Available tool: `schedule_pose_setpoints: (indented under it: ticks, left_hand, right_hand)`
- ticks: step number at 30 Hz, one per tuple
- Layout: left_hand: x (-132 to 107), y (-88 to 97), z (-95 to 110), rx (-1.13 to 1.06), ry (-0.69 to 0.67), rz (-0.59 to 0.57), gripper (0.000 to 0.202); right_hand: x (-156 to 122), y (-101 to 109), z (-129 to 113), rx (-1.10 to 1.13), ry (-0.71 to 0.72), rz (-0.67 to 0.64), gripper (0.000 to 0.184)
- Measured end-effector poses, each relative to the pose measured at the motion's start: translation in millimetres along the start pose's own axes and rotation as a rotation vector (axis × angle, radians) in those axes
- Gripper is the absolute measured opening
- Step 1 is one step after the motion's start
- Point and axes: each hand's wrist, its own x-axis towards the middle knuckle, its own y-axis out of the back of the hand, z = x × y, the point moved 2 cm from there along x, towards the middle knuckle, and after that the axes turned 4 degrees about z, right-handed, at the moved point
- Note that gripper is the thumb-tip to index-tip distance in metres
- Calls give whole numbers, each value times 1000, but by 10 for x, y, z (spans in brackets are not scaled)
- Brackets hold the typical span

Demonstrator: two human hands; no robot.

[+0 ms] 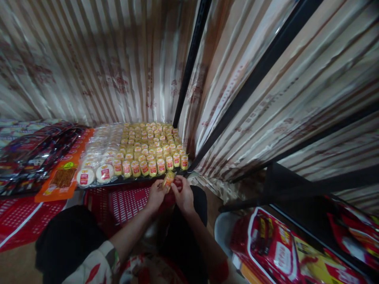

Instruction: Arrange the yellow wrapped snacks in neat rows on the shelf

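Note:
Between my two hands is a small wrapped snack cake [168,181], yellow with a red and white label. My left hand [156,196] grips its left side with closed fingers. The fingers of my right hand [184,195] pinch at its right edge. Just beyond my hands, rows of the same yellow wrapped cakes [152,167] stand on a dark shelf [130,181]. Left of them are round white wrapped cakes [105,173] with red labels.
An orange snack packet [59,185] overhangs the shelf edge beside dark shiny packets [32,150]. Red plastic baskets [130,203] sit below. Black metal posts [192,59] stand before a draped curtain [118,51]. Red packaged goods [272,244] lie at the lower right.

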Motion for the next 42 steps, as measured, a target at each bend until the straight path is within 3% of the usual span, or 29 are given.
schedule_pose_setpoints:
  ticks: [4,8,13,18,21,26,32,42]
  left_hand:
    - [64,-196,11,79,-33,32,28]
    - [151,-313,20,245,-56,169,33]
    - [247,-442,104,190,-116,29,30]
    - [286,-468,245,524,-162,155,29]
    - [286,-505,298,638,-167,169,33]
    - [269,-578,350,668,-164,129,38]
    - [251,-622,345,677,-174,91,37]
    - [273,-634,357,700,-203,83,41]
  right_hand:
    - [10,26,41,34,-68,-24,29]
    - [83,3,82,27,-45,24,37]
    - [135,-88,139,-8,1,93,40]
    - [176,-173,241,-12,9,128,41]
    - [197,-187,274,-87,20,163,42]
    - [200,-166,251,-201,-35,205,40]
    - [198,-164,281,-158,-111,199,39]
    - [250,-259,453,-130,23,200,41]
